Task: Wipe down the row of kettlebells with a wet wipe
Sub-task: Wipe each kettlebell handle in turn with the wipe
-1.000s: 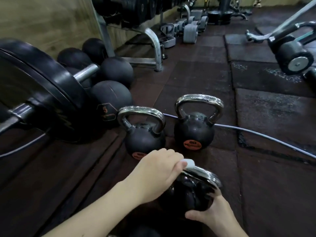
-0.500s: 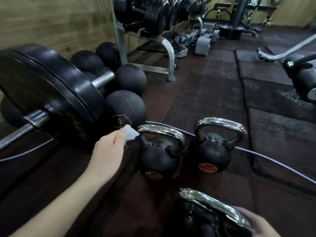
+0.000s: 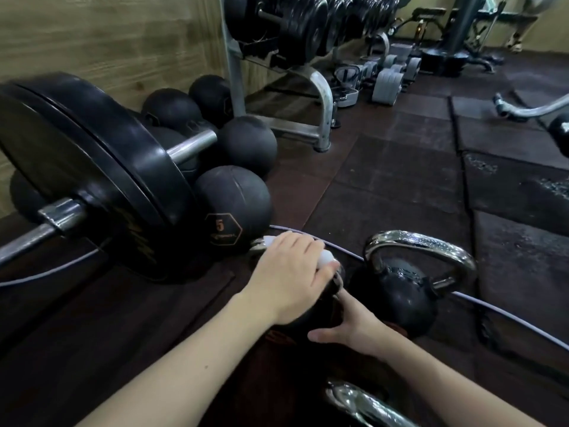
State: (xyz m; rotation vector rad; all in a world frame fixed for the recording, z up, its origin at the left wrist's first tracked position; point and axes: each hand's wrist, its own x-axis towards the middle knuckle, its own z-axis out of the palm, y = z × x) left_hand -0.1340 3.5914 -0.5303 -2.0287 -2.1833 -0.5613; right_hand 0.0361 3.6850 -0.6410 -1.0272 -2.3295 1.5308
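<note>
The left hand (image 3: 289, 272) lies over the chrome handle of the middle kettlebell (image 3: 331, 291), its fingers curled around a white wet wipe (image 3: 327, 258) that is pressed against the top of that handle; a bit of the wipe also shows at the handle's left end. The right hand (image 3: 354, 326) rests against the near right side of the same kettlebell's black body, fingers fairly straight and spread, one fingertip reaching up to the handle's right leg. Most of this kettlebell is hidden under the two hands. Just to its right stands another kettlebell (image 3: 400, 291), untouched, its chrome handle upright. At the near edge, only the shiny handle of a third kettlebell (image 3: 363, 405) shows. All stand on the dark rubber floor (image 3: 400, 180). A pale cable (image 3: 508, 318) runs across the floor behind the kettlebells. To the left, a barbell with black plates (image 3: 92, 167) lies close by, with several black medicine balls (image 3: 234, 204) beside it, one marked 5. Farther off, a rack of dumbbells (image 3: 292, 32) stands along the wooden wall (image 3: 107, 35).
</note>
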